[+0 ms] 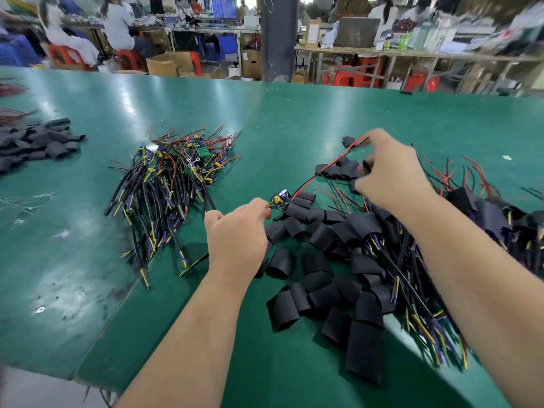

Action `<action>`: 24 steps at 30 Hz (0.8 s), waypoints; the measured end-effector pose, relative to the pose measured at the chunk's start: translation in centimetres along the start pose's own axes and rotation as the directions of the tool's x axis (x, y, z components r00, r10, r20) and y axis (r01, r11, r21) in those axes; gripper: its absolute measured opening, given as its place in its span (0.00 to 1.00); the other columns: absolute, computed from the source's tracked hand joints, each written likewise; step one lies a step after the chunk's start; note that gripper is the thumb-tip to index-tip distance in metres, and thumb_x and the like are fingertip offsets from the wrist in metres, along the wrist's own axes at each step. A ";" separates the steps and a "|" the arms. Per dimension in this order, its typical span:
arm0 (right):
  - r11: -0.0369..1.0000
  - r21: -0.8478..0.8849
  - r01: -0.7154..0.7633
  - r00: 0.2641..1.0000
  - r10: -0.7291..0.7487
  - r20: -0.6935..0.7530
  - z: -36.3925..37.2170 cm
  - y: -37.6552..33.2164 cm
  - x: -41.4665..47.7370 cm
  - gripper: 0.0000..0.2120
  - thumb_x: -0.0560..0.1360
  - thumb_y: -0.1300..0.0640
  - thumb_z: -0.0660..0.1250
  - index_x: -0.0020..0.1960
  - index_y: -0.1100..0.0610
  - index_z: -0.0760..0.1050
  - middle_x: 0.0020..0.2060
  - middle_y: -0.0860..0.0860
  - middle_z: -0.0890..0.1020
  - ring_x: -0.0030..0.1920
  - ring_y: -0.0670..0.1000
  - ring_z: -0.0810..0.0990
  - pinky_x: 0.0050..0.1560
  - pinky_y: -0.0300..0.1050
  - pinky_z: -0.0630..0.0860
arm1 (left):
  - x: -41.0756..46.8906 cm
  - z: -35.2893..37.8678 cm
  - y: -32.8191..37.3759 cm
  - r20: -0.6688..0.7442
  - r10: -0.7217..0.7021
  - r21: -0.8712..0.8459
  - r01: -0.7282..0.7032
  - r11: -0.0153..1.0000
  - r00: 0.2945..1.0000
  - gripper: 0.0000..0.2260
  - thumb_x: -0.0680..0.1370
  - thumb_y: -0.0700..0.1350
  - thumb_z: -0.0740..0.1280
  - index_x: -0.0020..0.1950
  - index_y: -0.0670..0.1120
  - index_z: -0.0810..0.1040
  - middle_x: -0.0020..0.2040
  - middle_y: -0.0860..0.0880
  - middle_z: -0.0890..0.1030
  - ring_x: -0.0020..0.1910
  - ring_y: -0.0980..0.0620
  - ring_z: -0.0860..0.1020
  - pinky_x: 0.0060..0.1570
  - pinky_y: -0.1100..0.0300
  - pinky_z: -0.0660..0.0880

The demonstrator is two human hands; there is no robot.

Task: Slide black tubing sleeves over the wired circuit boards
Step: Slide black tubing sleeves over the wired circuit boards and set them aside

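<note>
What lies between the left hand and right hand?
Head view: a circuit board and its red and black leads, stretched over loose black sleeves.

Wired boards (173, 178) lie left of the loose sleeves (318, 278) on the table (294, 119)

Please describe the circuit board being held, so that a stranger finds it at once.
On the green table, look between the two hands, above the scattered black sleeves. The left hand pinches one circuit board, and its red and black wires run up to the right hand. Unlike the boards piled at left, it is stretched out alone, unsleeved.
</note>
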State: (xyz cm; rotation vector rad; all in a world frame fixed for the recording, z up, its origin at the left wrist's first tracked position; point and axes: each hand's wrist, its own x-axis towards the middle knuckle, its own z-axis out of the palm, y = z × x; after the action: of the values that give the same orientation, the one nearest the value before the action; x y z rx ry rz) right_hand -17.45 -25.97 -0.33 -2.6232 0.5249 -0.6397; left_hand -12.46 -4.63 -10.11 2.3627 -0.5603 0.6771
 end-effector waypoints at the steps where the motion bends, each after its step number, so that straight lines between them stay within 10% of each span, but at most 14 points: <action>1: 1.000 -0.003 0.012 0.998 -0.012 0.054 -0.1 -0.5 -1.7 0.20 0.68 0.68 0.63 0.58 0.54 0.74 0.44 0.55 0.81 0.46 0.56 0.78 0.45 0.45 0.75 | 0.0 0.0 0.0 -0.003 -0.006 0.002 0.006 1.000 1.000 0.11 0.78 0.36 0.61 0.43 0.50 0.78 0.32 0.53 0.79 0.23 0.61 0.59 0.44 0.53 0.57; 7: 0.987 0.129 0.091 0.922 -0.132 0.364 3.4 -2.0 -9.9 0.15 0.68 0.60 0.72 0.52 0.49 0.76 0.41 0.43 0.79 0.44 0.45 0.75 0.47 0.39 0.71 | -0.2 -0.4 0.3 0.006 -0.002 0.044 0.002 0.999 1.000 0.12 0.76 0.34 0.62 0.44 0.51 0.78 0.39 0.55 0.83 0.26 0.51 0.63 0.45 0.54 0.57; 15: 0.864 0.501 -0.041 0.958 -0.108 0.265 4.4 -0.5 -10.2 0.21 0.65 0.56 0.79 0.55 0.47 0.79 0.48 0.43 0.83 0.46 0.43 0.80 0.55 0.43 0.76 | -0.6 -0.5 0.6 -0.001 0.016 -0.011 -0.016 1.000 1.000 0.11 0.77 0.35 0.63 0.42 0.50 0.77 0.38 0.57 0.83 0.23 0.65 0.61 0.46 0.53 0.60; 19: 0.421 0.907 -0.034 0.994 0.111 -0.014 2.6 -0.1 -9.3 0.10 0.66 0.59 0.76 0.45 0.51 0.81 0.43 0.50 0.86 0.36 0.48 0.82 0.40 0.41 0.79 | -0.6 -0.7 0.8 -0.014 0.039 -0.084 -0.041 0.996 0.999 0.11 0.77 0.36 0.61 0.41 0.50 0.78 0.32 0.56 0.80 0.22 0.65 0.62 0.45 0.52 0.60; 24: -0.096 0.990 0.105 0.930 0.363 -0.063 -0.1 1.2 -8.6 0.02 0.68 0.57 0.70 0.38 0.53 0.78 0.34 0.50 0.81 0.34 0.46 0.81 0.36 0.35 0.76 | -0.9 -1.1 1.1 0.009 0.084 -0.108 -0.082 0.991 0.996 0.11 0.76 0.37 0.59 0.41 0.49 0.78 0.31 0.57 0.78 0.29 0.68 0.68 0.45 0.52 0.59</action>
State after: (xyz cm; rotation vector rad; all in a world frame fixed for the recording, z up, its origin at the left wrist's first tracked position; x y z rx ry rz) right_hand -24.94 -23.23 -3.84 -0.8848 0.1678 -0.8910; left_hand -14.09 -4.49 -9.35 2.2556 -0.6872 0.6510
